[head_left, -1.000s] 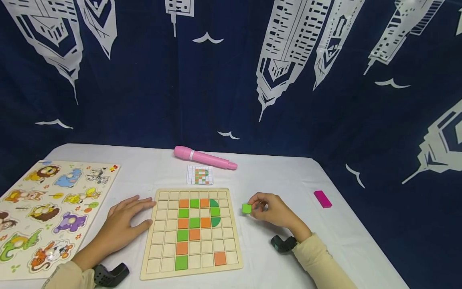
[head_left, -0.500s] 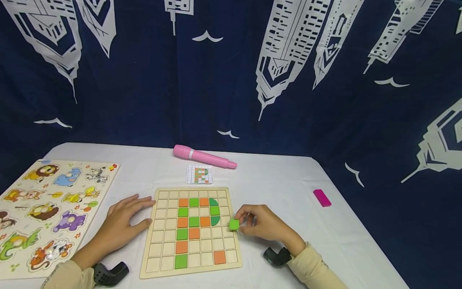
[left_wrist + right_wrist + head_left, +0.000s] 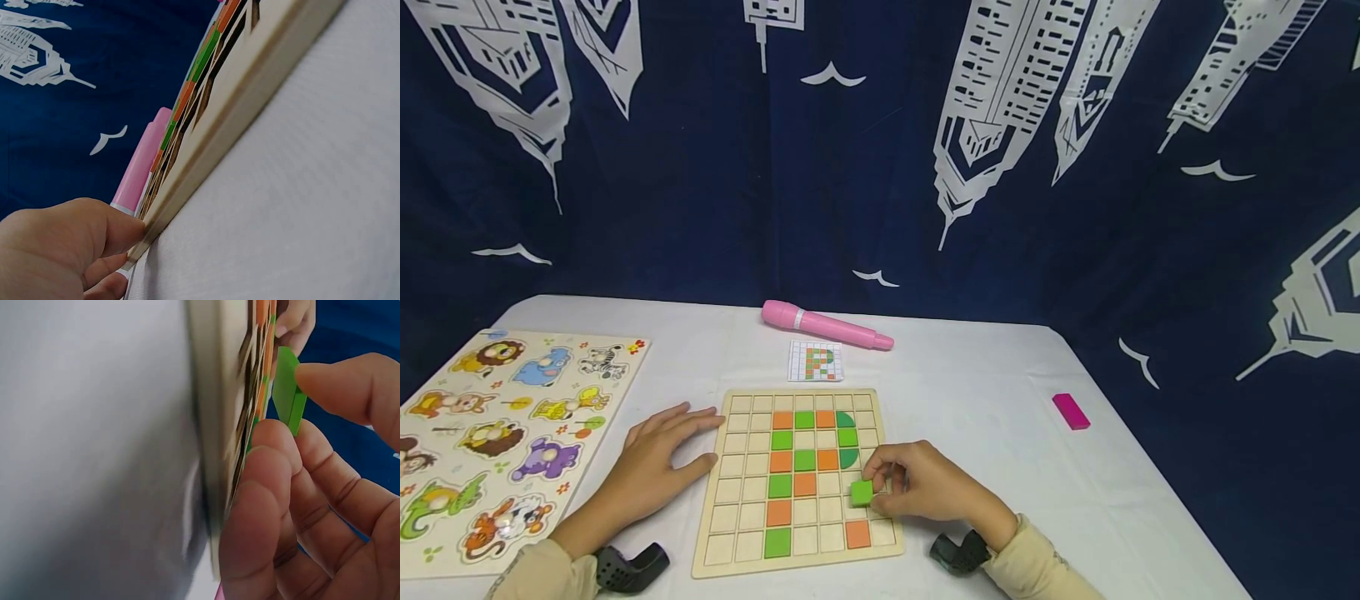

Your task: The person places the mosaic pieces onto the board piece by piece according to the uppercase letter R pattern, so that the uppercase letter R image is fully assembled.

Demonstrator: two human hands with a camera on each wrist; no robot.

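Observation:
Between thumb and fingertips my right hand [image 3: 917, 483] pinches a light green square tile [image 3: 861, 493], held over the lower right part of a wooden grid board [image 3: 741, 546]. The right wrist view shows the green tile [image 3: 289, 390] tilted, close above the board's surface. Orange, light green and dark green rounded tiles fill several cells of the board. My left hand [image 3: 658, 467] lies with fingers extended at the board's left edge; in the left wrist view its thumb [image 3: 122, 231] touches the board's side. A single orange tile [image 3: 857, 534] sits in the bottom row.
Behind the board lie a small pattern card [image 3: 816, 362] and a pink microphone-shaped stick [image 3: 827, 326]. An animal puzzle board [image 3: 512, 442] is at the left. One magenta block [image 3: 1071, 412] rests on the right side of the white table.
My right hand has carried the green tile leftward and toward me, from beside the board to over its lower right cells. My left hand has stayed in place.

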